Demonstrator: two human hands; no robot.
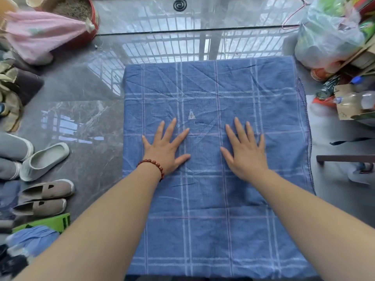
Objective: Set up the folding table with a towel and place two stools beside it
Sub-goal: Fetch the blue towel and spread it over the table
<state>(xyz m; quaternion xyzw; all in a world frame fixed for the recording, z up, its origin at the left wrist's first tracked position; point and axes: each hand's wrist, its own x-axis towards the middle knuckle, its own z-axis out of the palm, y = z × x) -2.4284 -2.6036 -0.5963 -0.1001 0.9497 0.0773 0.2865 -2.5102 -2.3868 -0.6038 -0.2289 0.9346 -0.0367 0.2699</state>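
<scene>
Squarely on blue towel [205,224], hands [165,153] [245,156] flat, splayed; small label [199,122], perhaps lettered, illegible.

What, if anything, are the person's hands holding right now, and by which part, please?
Nothing is held. The left hand and right hand both lie flat, fingers spread, pressing on the middle of the blue checked towel.

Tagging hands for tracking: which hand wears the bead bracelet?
The left hand, which has a red-brown bead bracelet on its wrist. The right hand has a bare wrist. Both lie flat, fingers spread, on the blue checked towel.
</scene>
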